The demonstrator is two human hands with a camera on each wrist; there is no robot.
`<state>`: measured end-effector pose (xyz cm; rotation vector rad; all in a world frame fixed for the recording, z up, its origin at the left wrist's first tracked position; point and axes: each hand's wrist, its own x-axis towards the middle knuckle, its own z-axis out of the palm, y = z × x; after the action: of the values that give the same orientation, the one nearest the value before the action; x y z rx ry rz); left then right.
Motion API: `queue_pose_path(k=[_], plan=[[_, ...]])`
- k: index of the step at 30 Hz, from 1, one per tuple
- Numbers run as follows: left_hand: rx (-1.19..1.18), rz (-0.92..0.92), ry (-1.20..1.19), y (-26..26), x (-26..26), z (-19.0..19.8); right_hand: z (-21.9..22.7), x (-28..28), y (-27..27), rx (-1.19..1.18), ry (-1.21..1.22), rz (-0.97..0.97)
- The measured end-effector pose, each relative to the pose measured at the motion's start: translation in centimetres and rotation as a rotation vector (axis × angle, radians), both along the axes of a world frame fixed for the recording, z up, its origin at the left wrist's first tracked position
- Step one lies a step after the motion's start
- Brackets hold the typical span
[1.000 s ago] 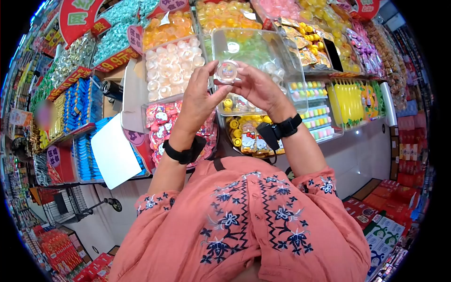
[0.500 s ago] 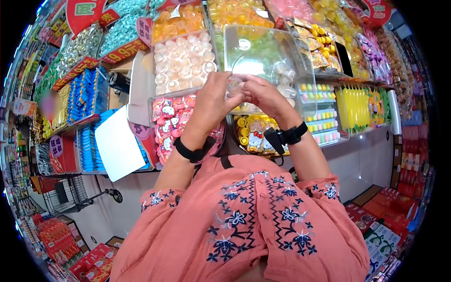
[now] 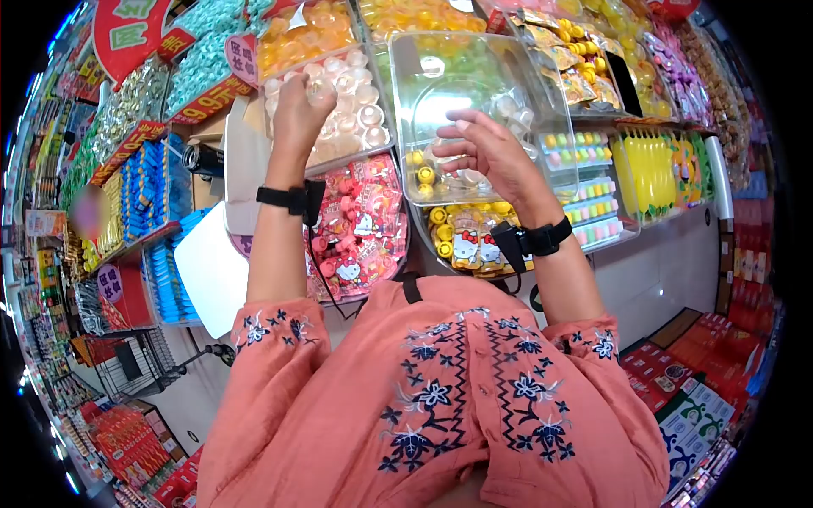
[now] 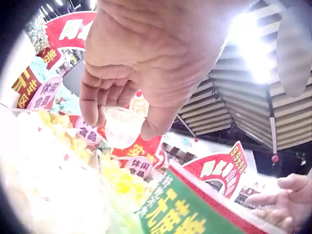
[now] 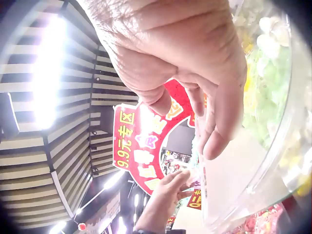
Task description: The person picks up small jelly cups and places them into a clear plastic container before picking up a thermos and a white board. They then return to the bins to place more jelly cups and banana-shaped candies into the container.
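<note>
My left hand (image 3: 298,123) pinches a small clear jelly cup (image 4: 122,130) between thumb and fingers, above the bin of whitish jelly cups (image 3: 366,117). In the left wrist view the cup's rim faces up and its body looks pale pink. My right hand (image 3: 495,154) hovers with relaxed, spread fingers over the clear plastic lid (image 3: 440,76). Nothing shows between its fingers in the right wrist view. Under the lid, green and white jelly cups show through.
Pink packets (image 3: 364,241) with a cartoon cat fill the bin nearest me on the left. Yellow packets (image 3: 474,245) lie to their right. Orange jelly cups (image 3: 309,38) sit behind. A white sheet (image 3: 212,271) hangs over the front left edge.
Both hands were together in front of me around the cup. They have parted: the left carried the cup left over the whitish cups, the right moved slightly right, its fingers loosened.
</note>
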<state>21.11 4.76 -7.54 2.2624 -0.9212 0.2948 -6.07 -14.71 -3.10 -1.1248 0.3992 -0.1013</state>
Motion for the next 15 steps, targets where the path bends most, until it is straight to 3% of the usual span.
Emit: queue_pose_path(k=[5, 9, 15], plan=[[0.13, -0.039, 0.03, -2.3, 0.0, -4.2, -0.3, -0.2, 0.0, 0.003, 0.045, -0.009], [0.258, 0.048, 0.099, -3.9, -0.5, -4.9, 0.0, -0.5, -0.1, 0.005, 0.062, -0.017], [0.296, 0.064, -0.008, -4.8, -0.2, -6.3, -1.0, -0.7, -0.5, 0.01, 0.073, -0.012]])
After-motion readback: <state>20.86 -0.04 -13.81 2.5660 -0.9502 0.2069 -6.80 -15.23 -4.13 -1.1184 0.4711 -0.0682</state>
